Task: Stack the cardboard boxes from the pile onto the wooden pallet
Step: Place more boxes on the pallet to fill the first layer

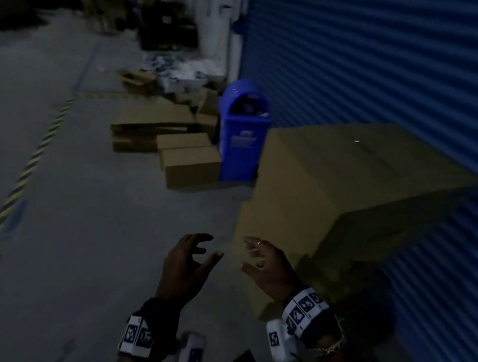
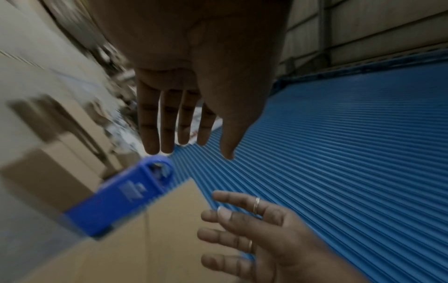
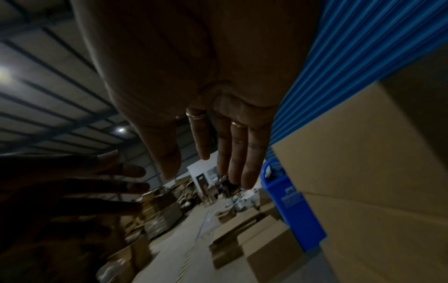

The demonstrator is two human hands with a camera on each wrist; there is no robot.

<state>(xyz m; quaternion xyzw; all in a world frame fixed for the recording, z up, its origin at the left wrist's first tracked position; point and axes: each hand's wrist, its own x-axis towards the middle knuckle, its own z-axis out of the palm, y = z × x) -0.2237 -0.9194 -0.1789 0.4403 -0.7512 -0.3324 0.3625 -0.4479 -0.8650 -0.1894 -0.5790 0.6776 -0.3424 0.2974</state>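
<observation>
A stack of large cardboard boxes [image 1: 333, 190] stands against the blue shutter, right of centre in the head view; its side fills the right of the right wrist view as the stacked boxes [image 3: 368, 172]. Smaller cardboard boxes [image 1: 190, 161] lie on the floor further off, left of a blue bin. My left hand [image 1: 196, 252] and right hand [image 1: 256, 258] hover empty in front of the stack's near corner, palms facing each other, fingers spread and relaxed. Neither touches a box. The left hand [image 2: 184, 124] and right hand [image 3: 218, 153] show straight fingers. No pallet is in view.
A blue bin [image 1: 244, 128] stands between the stack and the floor boxes. The blue roller shutter [image 1: 389, 64] runs along the right. Flattened cardboard and clutter [image 1: 157, 108] lie beyond. A yellow-black floor stripe [image 1: 11, 202] crosses the grey concrete on the left.
</observation>
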